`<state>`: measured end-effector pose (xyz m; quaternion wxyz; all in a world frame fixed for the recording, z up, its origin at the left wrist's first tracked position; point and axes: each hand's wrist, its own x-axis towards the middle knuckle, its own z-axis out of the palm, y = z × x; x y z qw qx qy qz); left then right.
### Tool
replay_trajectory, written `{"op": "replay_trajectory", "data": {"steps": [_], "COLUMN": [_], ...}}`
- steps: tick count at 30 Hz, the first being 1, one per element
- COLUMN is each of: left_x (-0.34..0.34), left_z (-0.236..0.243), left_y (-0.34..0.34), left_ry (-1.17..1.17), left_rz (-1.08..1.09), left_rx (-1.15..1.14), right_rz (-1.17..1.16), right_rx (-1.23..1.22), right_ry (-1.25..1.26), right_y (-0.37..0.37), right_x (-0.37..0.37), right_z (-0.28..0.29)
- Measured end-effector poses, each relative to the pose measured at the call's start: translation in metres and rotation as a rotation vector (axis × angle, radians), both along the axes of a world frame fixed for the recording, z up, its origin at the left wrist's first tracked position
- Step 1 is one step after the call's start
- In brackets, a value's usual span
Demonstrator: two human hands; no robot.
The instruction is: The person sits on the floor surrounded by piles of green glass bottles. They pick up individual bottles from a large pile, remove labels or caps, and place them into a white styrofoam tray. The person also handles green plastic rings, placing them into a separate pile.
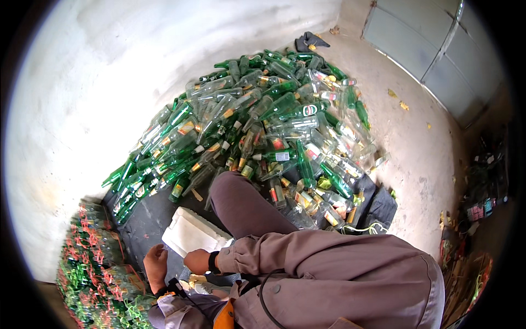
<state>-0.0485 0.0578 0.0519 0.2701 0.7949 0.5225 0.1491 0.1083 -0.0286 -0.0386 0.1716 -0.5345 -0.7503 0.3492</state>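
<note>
My left hand (pixel 155 264) is raised at the lower left with its fingers curled inward. What it holds, if anything, does not show. Close by, my right hand (pixel 198 261), with a black band at its wrist, is closed at the near edge of a white foam block (pixel 195 232). Whatever may be inside its fingers is hidden. The block lies tilted on a dark sheet (pixel 139 237), next to my bent knee (pixel 246 205). Beyond the knee rises a large heap of green and clear glass bottles (pixel 282 156), many of them labelled.
Bundled bottles (pixel 90 257) with red and green ties stand stacked along the left. A white wall (pixel 71 109) bounds the heap on that side. Concrete floor (pixel 422 148) runs along the right, below a grey metal door (pixel 416 33). Dark clutter (pixel 485 181) sits at the far right.
</note>
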Motion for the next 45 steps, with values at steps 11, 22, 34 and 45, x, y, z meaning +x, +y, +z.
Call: {"op": "replay_trajectory", "data": {"steps": [11,22,34,45], "left_x": [0.007,0.001,-0.013,-0.018], "left_z": [0.129,0.035,-0.004,0.021], "left_y": [-0.007,0.075,0.064,0.035], "left_ry": [-0.338,-0.551,-0.069,0.045], "left_rz": [0.138,0.114,0.08,0.046], "left_rx": [-0.016,-0.106,0.073,-0.127], "right_rz": [-0.081,-0.104,-0.152,-0.563], "right_rx": [0.23,0.072,-0.239,-0.177], "right_ry": [0.136,0.024,-0.187,-0.031], "right_y": [0.005,0.011,0.031,0.041], "right_x": [-0.006,0.024,0.072,0.125], "right_z": [0.042,-0.014,-0.104,-0.379]}}
